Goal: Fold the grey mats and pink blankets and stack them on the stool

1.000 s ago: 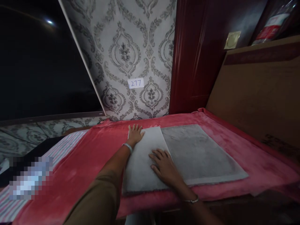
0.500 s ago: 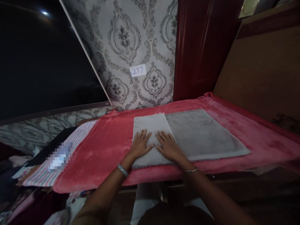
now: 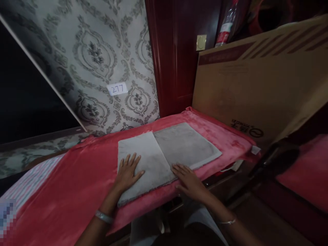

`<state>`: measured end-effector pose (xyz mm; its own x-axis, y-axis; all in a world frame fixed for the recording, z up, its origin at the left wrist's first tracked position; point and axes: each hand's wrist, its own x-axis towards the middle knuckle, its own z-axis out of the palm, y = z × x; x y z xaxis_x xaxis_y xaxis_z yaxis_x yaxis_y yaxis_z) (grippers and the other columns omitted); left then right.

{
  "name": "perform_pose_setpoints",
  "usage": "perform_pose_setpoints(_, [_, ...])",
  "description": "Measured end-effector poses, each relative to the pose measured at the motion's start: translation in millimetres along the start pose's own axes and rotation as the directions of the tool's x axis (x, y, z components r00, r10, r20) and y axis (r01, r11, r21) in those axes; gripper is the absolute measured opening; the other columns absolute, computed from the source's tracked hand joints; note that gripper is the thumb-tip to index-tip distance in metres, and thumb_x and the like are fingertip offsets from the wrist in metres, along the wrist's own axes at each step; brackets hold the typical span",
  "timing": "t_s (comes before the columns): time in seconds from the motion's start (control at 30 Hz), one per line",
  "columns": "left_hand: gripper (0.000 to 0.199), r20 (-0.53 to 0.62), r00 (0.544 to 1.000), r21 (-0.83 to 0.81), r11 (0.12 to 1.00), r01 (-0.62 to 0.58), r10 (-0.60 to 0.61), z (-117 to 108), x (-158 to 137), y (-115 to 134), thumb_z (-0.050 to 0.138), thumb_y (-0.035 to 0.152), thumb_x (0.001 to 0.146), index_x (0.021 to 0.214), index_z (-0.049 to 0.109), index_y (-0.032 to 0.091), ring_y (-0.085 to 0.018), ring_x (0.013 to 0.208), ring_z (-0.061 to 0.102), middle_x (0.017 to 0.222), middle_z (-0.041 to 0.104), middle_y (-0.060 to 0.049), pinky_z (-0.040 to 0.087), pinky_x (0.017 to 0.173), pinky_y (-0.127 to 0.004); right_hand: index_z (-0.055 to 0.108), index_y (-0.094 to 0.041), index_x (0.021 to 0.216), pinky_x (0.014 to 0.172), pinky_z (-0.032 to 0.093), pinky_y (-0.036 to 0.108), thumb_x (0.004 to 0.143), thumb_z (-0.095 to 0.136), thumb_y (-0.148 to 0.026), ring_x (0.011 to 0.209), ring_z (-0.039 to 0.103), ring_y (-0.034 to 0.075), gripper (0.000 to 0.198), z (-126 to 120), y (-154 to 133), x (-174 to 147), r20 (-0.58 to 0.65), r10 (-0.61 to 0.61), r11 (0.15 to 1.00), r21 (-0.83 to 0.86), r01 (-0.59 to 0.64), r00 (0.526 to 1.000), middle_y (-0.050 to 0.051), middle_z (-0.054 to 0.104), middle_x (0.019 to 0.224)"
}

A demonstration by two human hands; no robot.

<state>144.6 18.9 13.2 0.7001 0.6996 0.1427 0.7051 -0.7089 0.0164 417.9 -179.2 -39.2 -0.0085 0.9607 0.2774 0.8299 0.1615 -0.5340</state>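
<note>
A grey plush cloth (image 3: 188, 147) lies flat on a red blanket (image 3: 89, 174). Its left part is folded over, showing a paler underside (image 3: 147, 164) whose edge runs slantwise across the middle. My left hand (image 3: 127, 172) rests on this paler flap near its left edge, palm down with fingers spread. At the front end of the flap's edge is my right hand (image 3: 188, 181); its fingers are stretched out over the cloth and hold nothing. Both wrists wear bands.
A large cardboard box (image 3: 246, 82) stands behind on the right, with a plastic bottle (image 3: 224, 32) above it. A dark screen (image 3: 28, 85) is at the left. Striped fabric (image 3: 33, 181) lies left of the red blanket. A paper marked 277 (image 3: 117, 89) sticks to the patterned wall.
The view has turned right, bringing the box and bottle into sight. My hands have moved apart, the right one towards the cloth's front edge. The paler flap now looks wider.
</note>
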Motion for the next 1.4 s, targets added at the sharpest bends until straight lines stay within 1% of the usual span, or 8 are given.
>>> perform_pose_setpoints(0.1, [0.076, 0.102, 0.995, -0.001, 1.0, 0.011, -0.011, -11.6, 4.5, 3.0, 0.046, 0.062, 0.093, 0.157, 0.032, 0.026, -0.041, 0.153, 0.014, 0.166, 0.024, -0.008, 0.016, 0.12, -0.063, 0.059, -0.021, 0.14, 0.11, 0.044, 0.047, 0.093, 0.053, -0.038, 0.128, 0.056, 0.026, 0.05, -36.6, 40.0, -1.0, -0.214, 0.052, 0.99, 0.141, -0.022, 0.976, 0.013, 0.059, 0.14])
perform_pose_setpoints(0.23, [0.085, 0.276, 0.961, -0.039, 0.999, 0.028, -0.016, -32.1, 17.2, 14.6, 0.048, 0.067, 0.089, 0.158, 0.03, 0.023, -0.044, 0.152, 0.01, 0.166, 0.018, -0.01, 0.018, 0.119, -0.064, 0.063, -0.017, 0.132, 0.11, 0.044, 0.041, 0.085, 0.059, -0.028, 0.126, 0.058, 0.025, 0.048, -102.0, 96.3, 20.9, -0.466, 0.413, 0.909, 0.152, -0.389, 0.783, 0.012, 0.063, 0.135])
perform_pose_setpoints(0.47, [0.076, 0.232, 0.968, -0.087, 0.994, -0.072, 0.091, -26.5, 61.7, 64.9, 0.044, 0.057, 0.095, 0.158, 0.03, 0.017, -0.032, 0.152, 0.023, 0.164, 0.024, -0.017, 0.023, 0.121, -0.056, 0.065, -0.007, 0.124, 0.088, 0.052, 0.035, 0.082, 0.06, -0.019, 0.098, 0.069, 0.027, 0.044, -140.0, 156.0, 42.7, -0.412, 0.725, 0.67, 0.234, -0.704, 0.553, 0.018, 0.072, 0.106])
perform_pose_setpoints(0.67, [0.068, 0.002, 0.999, 0.036, 0.999, -0.038, 0.038, 7.8, 68.9, 86.5, 0.042, 0.048, 0.098, 0.156, 0.033, 0.014, -0.033, 0.152, 0.024, 0.163, 0.029, -0.016, 0.019, 0.122, -0.06, 0.073, -0.013, 0.094, 0.079, 0.051, 0.03, 0.074, 0.068, -0.022, 0.089, 0.069, 0.024, 0.022, -142.1, 171.0, 48.9, -0.247, 0.763, 0.647, 0.315, -0.695, 0.598, 0.012, 0.074, 0.095])
perform_pose_setpoints(0.9, [0.062, 0.008, 0.994, -0.079, 0.991, -0.107, 0.108, 7.5, 64.2, 78.8, 0.045, 0.046, 0.097, 0.156, 0.036, 0.027, -0.037, 0.152, 0.021, 0.164, 0.031, -0.006, 0.017, 0.119, -0.067, 0.071, -0.015, 0.092, 0.075, 0.057, 0.033, 0.07, 0.068, -0.028, 0.079, 0.07, 0.022, 0.025, -143.6, 164.6, 44.5, -0.047, 0.679, 0.629, 0.551, -0.548, 0.732, 0.01, 0.075, 0.096])
perform_pose_setpoints(1.03, [0.061, 0.005, 0.995, -0.103, 0.989, -0.103, 0.104, 6.5, 64.2, 79.7, 0.045, 0.045, 0.097, 0.155, 0.037, 0.029, -0.038, 0.152, 0.021, 0.163, 0.032, -0.005, 0.015, 0.119, -0.066, 0.071, -0.019, 0.091, 0.083, 0.059, 0.039, 0.064, 0.072, -0.033, 0.086, 0.071, 0.025, 0.031, -137.6, 164.8, 26.2, 0.02, 0.587, 0.408, 0.856, -0.318, 0.809, 0.01, 0.076, 0.097])
perform_pose_setpoints(1.13, [0.06, -0.009, 0.995, -0.117, 0.988, -0.1, 0.099, 8.1, 64.2, 79.4, 0.046, 0.044, 0.097, 0.155, 0.038, 0.03, -0.038, 0.152, 0.022, 0.163, 0.033, -0.005, 0.016, 0.12, -0.066, 0.07, -0.02, 0.084, 0.087, 0.059, 0.044, 0.063, 0.072, -0.04, 0.097, 0.071, 0.03, 0.029, -127.0, 164.7, 12.7, -0.034, 0.629, 0.222, 0.965, -0.137, 0.777, 0.011, 0.076, 0.096])
perform_pose_setpoints(1.4, [0.061, -0.016, 0.995, -0.115, 0.989, -0.096, 0.095, 9.5, 66.2, 78.5, 0.047, 0.045, 0.097, 0.155, 0.039, 0.027, -0.037, 0.152, 0.022, 0.163, 0.033, -0.006, 0.015, 0.12, -0.065, 0.069, -0.022, 0.1, 0.107, 0.048, 0.052, 0.079, 0.06, -0.053, 0.119, 0.063, 0.029, 0.038, -66.4, 118.9, 7.7, -0.256, 0.674, 0.165, 0.966, 0.197, 0.693, 0.011, 0.074, 0.108])
